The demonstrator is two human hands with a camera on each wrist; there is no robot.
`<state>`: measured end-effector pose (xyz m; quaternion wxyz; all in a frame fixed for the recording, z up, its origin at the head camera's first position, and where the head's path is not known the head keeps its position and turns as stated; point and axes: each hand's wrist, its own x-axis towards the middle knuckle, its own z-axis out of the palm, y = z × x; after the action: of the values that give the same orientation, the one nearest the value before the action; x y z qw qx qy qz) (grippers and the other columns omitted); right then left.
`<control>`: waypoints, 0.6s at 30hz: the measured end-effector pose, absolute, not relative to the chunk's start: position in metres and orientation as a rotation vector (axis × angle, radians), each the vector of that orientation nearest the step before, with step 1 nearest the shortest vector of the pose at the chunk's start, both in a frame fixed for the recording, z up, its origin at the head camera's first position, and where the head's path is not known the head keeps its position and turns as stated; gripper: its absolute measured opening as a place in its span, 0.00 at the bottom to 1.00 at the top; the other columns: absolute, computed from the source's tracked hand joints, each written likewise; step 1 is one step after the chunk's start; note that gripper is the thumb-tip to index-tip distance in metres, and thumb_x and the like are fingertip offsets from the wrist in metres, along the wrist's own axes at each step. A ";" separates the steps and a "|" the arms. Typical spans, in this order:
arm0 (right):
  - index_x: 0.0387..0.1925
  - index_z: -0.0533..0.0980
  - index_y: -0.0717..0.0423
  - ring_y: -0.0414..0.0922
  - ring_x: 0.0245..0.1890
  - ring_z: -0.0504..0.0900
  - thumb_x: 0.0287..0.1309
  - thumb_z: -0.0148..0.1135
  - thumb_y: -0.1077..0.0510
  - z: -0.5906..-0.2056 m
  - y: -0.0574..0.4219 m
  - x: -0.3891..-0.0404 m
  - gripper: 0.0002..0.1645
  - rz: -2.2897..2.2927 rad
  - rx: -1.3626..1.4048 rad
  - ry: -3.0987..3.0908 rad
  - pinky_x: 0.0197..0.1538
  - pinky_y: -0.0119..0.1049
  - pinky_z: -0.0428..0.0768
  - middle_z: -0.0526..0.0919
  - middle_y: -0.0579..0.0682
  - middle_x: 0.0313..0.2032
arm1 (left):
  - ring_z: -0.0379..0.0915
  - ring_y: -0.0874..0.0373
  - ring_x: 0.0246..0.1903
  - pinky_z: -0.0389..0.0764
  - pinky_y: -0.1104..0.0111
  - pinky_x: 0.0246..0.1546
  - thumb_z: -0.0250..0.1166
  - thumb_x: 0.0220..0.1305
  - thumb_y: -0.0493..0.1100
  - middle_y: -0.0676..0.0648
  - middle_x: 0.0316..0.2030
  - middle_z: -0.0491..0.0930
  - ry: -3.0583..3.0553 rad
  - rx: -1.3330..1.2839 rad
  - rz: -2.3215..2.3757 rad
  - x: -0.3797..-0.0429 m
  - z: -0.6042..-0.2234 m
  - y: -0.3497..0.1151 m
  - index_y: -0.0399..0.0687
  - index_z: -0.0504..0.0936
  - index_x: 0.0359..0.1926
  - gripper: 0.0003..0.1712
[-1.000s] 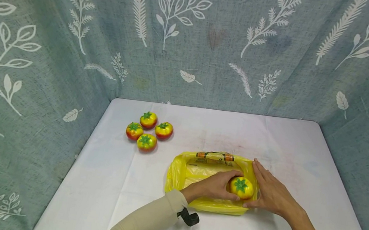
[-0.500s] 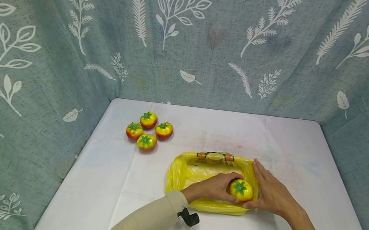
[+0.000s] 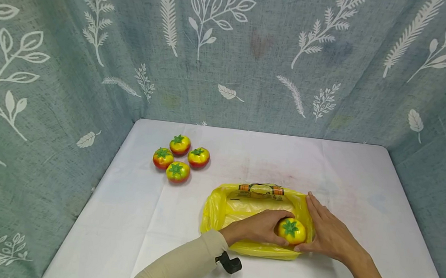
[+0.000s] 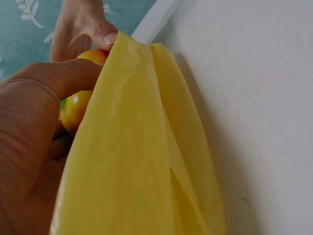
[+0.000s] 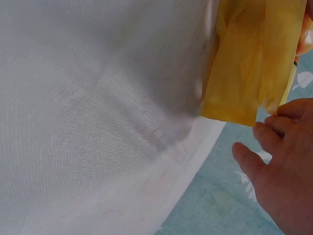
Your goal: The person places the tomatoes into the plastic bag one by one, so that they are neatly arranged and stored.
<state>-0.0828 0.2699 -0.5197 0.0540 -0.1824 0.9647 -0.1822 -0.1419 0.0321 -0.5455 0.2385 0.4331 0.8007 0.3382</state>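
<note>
A yellow plastic bag [image 3: 215, 208] lies spread open on the table, its upper edge forming a wide mouth. Inside its right end my left hand [image 3: 260, 225] grips a yellow-red tomato [image 3: 292, 231] with a green leafy top, thumb and fingers round its left side. My right hand [image 3: 331, 235] rests along the bag's right side with fingers fairly straight and thumb at the near corner. In the right wrist view its fingertips [image 5: 271, 122] touch the edge of the bag [image 5: 244, 63]. The bag wall partly hides the tomato [image 4: 76, 110] in the left wrist view.
Several similar tomatoes [image 3: 178, 172] sit in a cluster at the table's back left. A white cloth covers the table [image 3: 124, 219]. Blue-green curtains [image 3: 221, 80] with leaf prints stand at the back and both sides.
The tomato in my left hand has sunk slightly lower into the right end of the bag. My right hand and the bag stay almost still.
</note>
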 end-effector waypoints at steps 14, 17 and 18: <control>0.79 0.43 0.63 0.66 0.72 0.60 0.33 0.69 0.15 -0.520 0.268 -0.081 0.87 -0.564 -0.563 2.938 0.70 0.61 0.62 0.46 0.62 0.79 | 0.71 0.71 0.51 0.71 0.81 0.54 0.73 0.63 0.51 0.54 0.60 0.75 2.230 1.214 0.904 -0.138 -0.544 0.032 0.46 0.66 0.71 0.41; 0.79 0.43 0.64 0.66 0.72 0.59 0.32 0.70 0.16 -0.521 0.267 -0.081 0.87 -0.566 -0.565 2.943 0.70 0.62 0.62 0.46 0.62 0.79 | 0.72 0.70 0.51 0.71 0.81 0.55 0.73 0.63 0.51 0.54 0.60 0.75 2.231 1.223 0.908 -0.138 -0.545 0.031 0.45 0.66 0.71 0.41; 0.79 0.43 0.64 0.66 0.72 0.59 0.32 0.71 0.17 -0.521 0.267 -0.081 0.87 -0.571 -0.561 2.941 0.70 0.62 0.62 0.46 0.62 0.79 | 0.71 0.70 0.51 0.71 0.81 0.55 0.73 0.63 0.51 0.54 0.60 0.75 2.234 1.228 0.906 -0.138 -0.545 0.031 0.45 0.66 0.71 0.41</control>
<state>-0.0811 0.2671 -0.5207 0.0466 -0.1838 0.9639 -0.1871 -0.1382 0.0313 -0.5454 0.2166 0.4430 0.8062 0.3268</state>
